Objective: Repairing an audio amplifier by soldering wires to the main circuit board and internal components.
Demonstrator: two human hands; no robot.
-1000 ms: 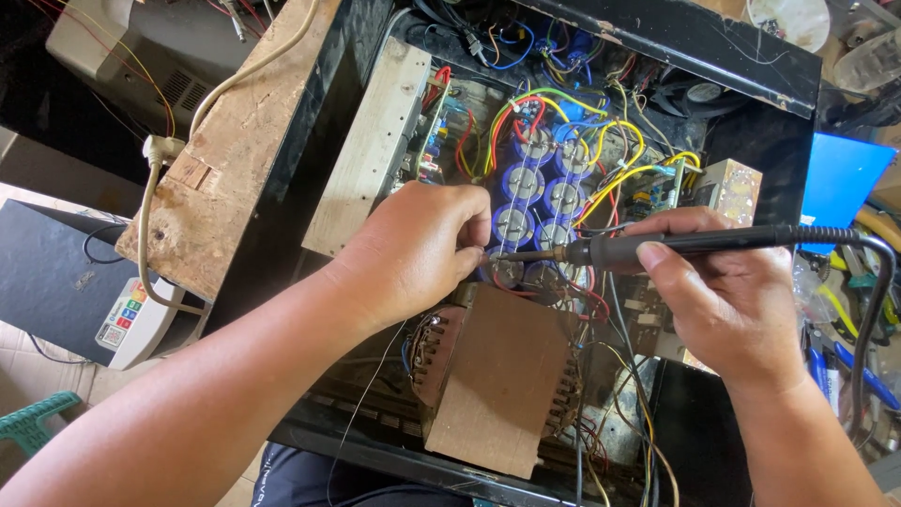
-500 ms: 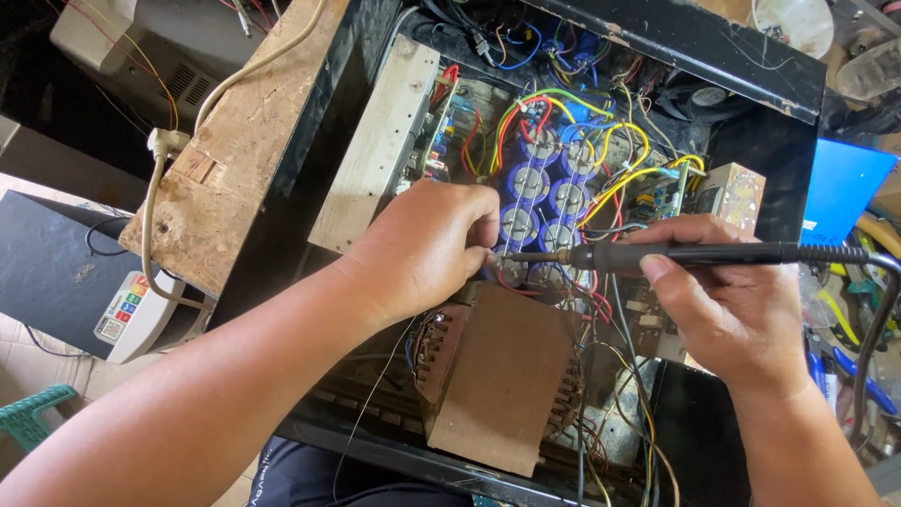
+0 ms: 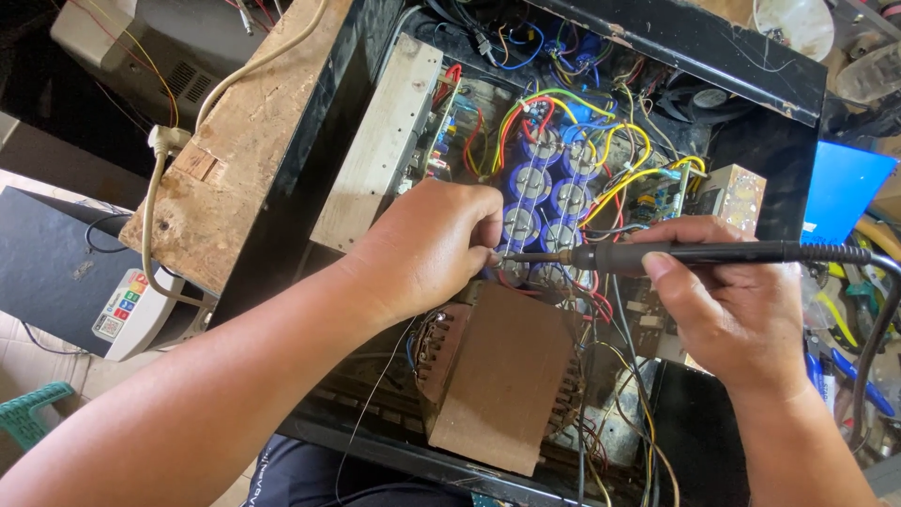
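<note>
The right hand (image 3: 727, 300) holds a black soldering iron (image 3: 694, 254) in a closed grip, thumb under the handle and fingers over it. The iron lies almost level, and its metal tip points left to the blue capacitors (image 3: 549, 192) inside the open black amplifier case (image 3: 676, 42). The left hand (image 3: 427, 246) is curled just beside the tip, with fingertips pinched together; what it pinches is too small to tell. Both hands are above a brown transformer (image 3: 502, 380). Yellow, red and green wires (image 3: 619, 155) run around the capacitors. A wooden board (image 3: 235, 150) lies to the left of the case.
</note>
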